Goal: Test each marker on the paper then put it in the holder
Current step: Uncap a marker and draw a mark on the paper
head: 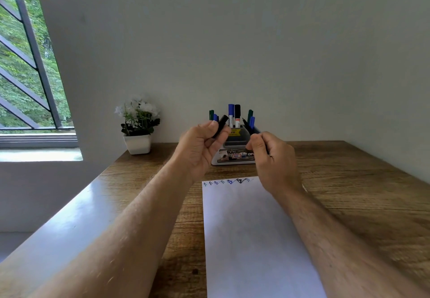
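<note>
My left hand (202, 148) grips a black marker cap (220, 125), raised in front of the holder. My right hand (271, 158) pinches the uncapped black marker (248, 126), its tip pointing up and left toward the cap, a gap between them. Behind both hands, near the wall, stands the grey holder (235, 145) with several blue, green and black markers (233, 115) upright in it. A white sheet of paper (251, 232) lies on the wooden table, with a row of small blue, green and black test marks (229, 181) along its far edge.
A white pot with white flowers (138, 130) stands at the back left of the wooden table (349, 193). A barred window is at the far left. The wall runs right behind the holder.
</note>
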